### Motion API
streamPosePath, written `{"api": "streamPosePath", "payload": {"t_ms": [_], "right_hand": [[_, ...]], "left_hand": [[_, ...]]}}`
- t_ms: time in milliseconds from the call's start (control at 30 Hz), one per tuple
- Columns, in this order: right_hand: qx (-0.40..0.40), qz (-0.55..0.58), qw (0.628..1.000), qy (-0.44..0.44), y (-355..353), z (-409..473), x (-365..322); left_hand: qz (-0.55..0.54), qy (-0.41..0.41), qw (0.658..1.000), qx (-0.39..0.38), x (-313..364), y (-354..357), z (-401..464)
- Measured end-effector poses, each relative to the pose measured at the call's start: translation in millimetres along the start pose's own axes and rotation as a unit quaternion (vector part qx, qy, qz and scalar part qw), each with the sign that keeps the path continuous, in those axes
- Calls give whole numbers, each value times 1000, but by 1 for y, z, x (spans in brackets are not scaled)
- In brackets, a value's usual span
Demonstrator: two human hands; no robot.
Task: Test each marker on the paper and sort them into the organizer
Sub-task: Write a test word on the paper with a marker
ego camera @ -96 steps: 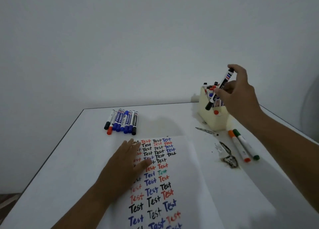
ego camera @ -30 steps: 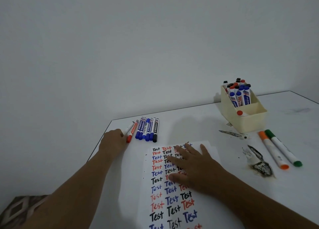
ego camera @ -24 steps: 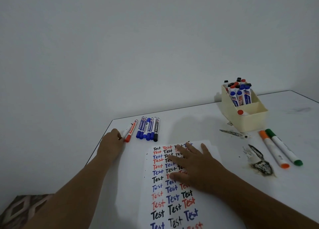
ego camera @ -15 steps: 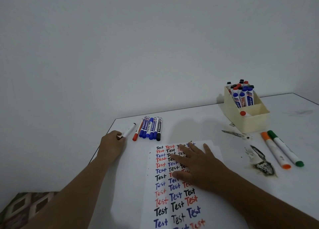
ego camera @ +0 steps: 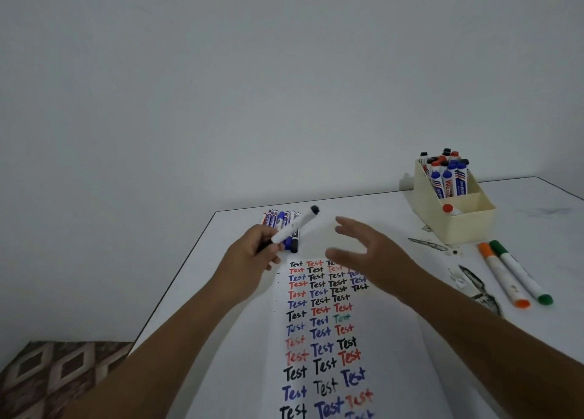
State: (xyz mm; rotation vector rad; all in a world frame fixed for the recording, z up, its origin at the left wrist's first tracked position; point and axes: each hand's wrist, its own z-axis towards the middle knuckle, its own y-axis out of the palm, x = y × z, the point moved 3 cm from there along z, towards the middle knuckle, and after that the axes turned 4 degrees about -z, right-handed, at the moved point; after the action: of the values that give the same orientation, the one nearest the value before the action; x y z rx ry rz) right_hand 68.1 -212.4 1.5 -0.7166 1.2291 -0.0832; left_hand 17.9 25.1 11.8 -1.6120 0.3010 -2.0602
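1. While the left hand [ego camera: 252, 254] is raised over the table [ego camera: 363, 216], its fingers are pinched around a white marker with a black cap [ego camera: 295, 227], gripping it at the lower end so the capped end points up and away to the right of the hand.
2. Just beyond that hand, partly hidden by it and the held marker, lies a row of markers [ego camera: 282, 221] side by side on the table, mostly blue with one black one at the right end.
3. The right hand [ego camera: 366, 254] hovers with its fingers spread and empty, its palm turned toward the left hand; whether it touches anything below cannot be told.
4. Beneath and nearer than both hands lies the paper [ego camera: 379, 339], covered in rows of the word "Test" in black, red, blue and one green.
5. Far to the right of the right hand, and beyond it, stands the cream organizer [ego camera: 467, 225]: its back compartment holds upright markers [ego camera: 445, 173] with blue, red and black caps, and one red-capped marker [ego camera: 450, 209] lies in the front compartment.
6. To the right of the right hand, nearer than the organizer, an orange marker [ego camera: 502, 274] and a green marker [ego camera: 520, 271] lie side by side on the table, beside dark smudges [ego camera: 480, 292].
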Motion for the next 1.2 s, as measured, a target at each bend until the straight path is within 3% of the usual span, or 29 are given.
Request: {"api": "streamPosePath", "payload": {"t_ms": [100,267,500,733,900,967,1033,1133,1200], "right_hand": [[-7,188,982,6,2,-7,-22],[45,280,959,-19,7,-21,-35],[76,207,975,-31,8,-31,-47],[80,167,982,-45,10,-32,-57],[100,167,978,-80,-3,-32,-66],[134,78,980,-124,-17,-29,-64],[132,-94,971,-175,-28,-24,-60],[92,-331,901,-264,-26,-20,-49],[99,-418,848,-310,-20,-22,-42]], "left_hand": [[51,35,997,-35,26,21,-17],[109,78,989,-62,49,49,-33],[132,104,985,-27,44,55,-44],[50,122,991,3,47,47,-49],[16,50,998,-17,39,41,-56],[11,11,1000,-7,31,36,-55],[60,-7,998,4,27,30,-55],[144,22,989,25,31,25,-61],[145,56,987,50,36,21,-65]]}}
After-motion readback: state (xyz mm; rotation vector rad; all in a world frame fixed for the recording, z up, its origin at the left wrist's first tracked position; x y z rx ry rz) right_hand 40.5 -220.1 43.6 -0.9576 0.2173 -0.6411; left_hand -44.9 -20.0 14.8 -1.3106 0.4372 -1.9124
